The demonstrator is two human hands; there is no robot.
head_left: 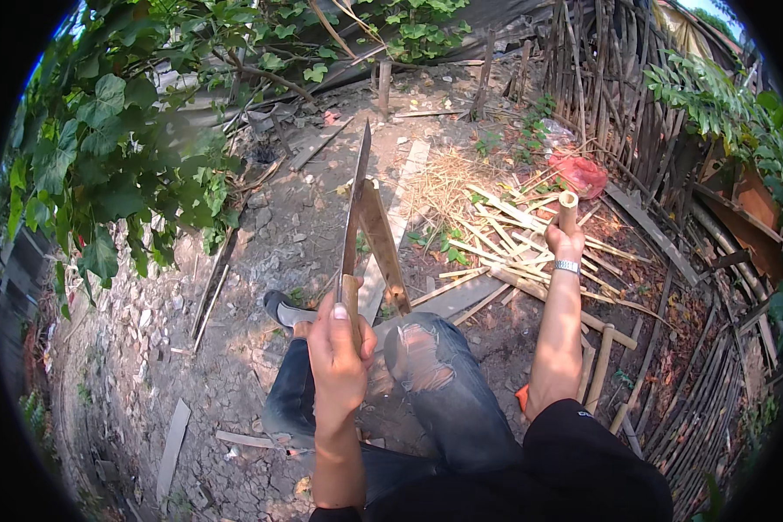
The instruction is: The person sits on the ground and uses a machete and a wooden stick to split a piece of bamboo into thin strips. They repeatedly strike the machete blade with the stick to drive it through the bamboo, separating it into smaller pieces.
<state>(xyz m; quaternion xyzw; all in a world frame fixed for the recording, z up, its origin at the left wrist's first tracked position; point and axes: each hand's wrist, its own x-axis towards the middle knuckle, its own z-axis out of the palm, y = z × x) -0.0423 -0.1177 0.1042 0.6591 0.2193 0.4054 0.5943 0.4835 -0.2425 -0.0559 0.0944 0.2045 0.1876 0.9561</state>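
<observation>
Your 2 jeans-clad legs sit near, with the pile of split strips farther off to the right, seemingly within easy reach. Your left hand wraps the lower end of the long knife, blade upright, likely keeping it off your knees. Your right hand grips 1 bamboo tube above the pile, fingers curled around it for control.

Sun-dappled dirt ground, stick fence, leafy vines
</observation>
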